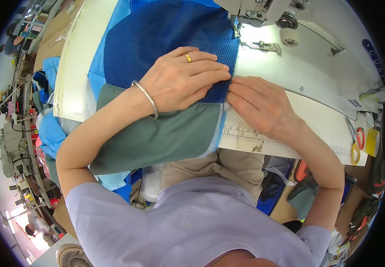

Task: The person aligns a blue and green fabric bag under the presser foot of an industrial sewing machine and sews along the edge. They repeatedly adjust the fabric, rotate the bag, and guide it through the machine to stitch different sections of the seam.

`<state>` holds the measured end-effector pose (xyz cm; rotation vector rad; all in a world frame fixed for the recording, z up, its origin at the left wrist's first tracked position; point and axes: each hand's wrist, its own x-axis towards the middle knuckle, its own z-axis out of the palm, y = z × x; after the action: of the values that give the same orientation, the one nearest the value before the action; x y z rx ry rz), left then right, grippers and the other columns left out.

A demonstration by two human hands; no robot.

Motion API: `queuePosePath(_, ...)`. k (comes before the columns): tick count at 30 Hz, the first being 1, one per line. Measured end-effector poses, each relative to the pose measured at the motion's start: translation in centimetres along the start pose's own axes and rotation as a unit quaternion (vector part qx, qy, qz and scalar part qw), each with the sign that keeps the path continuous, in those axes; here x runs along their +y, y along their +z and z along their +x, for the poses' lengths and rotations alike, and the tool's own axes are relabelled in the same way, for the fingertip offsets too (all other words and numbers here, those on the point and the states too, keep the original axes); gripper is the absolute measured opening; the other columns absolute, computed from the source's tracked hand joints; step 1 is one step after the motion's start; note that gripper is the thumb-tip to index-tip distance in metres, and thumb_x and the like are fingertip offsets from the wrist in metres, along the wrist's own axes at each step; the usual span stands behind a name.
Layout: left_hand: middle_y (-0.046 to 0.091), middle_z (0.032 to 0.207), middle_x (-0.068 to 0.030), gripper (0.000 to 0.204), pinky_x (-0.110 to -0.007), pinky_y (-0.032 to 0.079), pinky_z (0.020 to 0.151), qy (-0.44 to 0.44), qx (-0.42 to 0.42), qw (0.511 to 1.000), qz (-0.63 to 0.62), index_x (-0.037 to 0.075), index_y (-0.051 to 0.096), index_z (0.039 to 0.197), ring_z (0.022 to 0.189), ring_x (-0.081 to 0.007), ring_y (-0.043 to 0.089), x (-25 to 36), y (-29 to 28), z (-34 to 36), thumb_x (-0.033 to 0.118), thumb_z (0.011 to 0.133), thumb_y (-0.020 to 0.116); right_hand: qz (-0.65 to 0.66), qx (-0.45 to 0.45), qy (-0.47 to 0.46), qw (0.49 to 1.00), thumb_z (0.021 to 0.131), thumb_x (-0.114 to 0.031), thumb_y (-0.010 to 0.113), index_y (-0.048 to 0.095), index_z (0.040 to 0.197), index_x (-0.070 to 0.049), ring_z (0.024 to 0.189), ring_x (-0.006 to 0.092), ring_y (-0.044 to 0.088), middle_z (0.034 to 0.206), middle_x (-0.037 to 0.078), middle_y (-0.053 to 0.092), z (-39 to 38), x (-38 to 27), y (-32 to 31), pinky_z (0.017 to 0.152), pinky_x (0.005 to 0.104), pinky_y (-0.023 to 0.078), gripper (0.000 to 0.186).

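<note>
My left hand (185, 78), with a ring and bangle, lies palm down on the dark blue textured fabric (165, 31), its fingers stretched toward that fabric's right edge. My right hand (259, 104) grips the same edge with bent fingertips, just beside my left fingertips. A grey-green fabric panel (157, 138) joins the blue piece along a seam and lies toward me, with a pale strip along its right side. Light blue fabric (96, 75) shows underneath. The sewing machine's needle and presser foot (237, 29) are just above the blue fabric's upper right corner.
A printed ruler (270, 142) runs along the table's front. Scissors (357, 147) and a yellow roll (372, 142) sit at the right. Blue cloth (52, 127) is heaped at the left, beyond which are other machines and people (12, 42). A fan (74, 256) is at lower left.
</note>
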<state>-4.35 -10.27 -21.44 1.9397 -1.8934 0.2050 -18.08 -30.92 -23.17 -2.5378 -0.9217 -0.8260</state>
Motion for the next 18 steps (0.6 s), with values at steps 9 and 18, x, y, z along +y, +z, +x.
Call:
queuePosePath(9,0.070,0.119,-0.0047,0.033,-0.041,0.053,0.094,-0.001,0.009,1.000,-0.001,0.008,0.072,0.114,0.111,-0.0259,0.066,0.51,0.05,0.25,0.007,0.081,0.070,0.004,-0.011,-0.010,1.000,0.070,-0.007,0.071,0.067,0.093,0.002,0.099,0.0279,0.065,0.099,0.013,0.067,-0.27,0.15,-0.23,0.083,0.0372,0.057,0.025)
queuePosePath(18,0.068,0.122,-0.0038,0.038,-0.042,0.051,0.096,-0.005,0.006,1.000,-0.015,0.009,0.071,0.114,0.113,-0.0255,0.064,0.09,0.21,0.65,0.008,0.076,0.070,-0.037,-0.017,0.018,0.999,0.069,-0.009,0.071,0.066,0.092,0.001,0.099,0.0257,0.063,0.097,0.010,0.065,-0.27,-0.30,-0.84,0.079,0.0364,0.056,0.026)
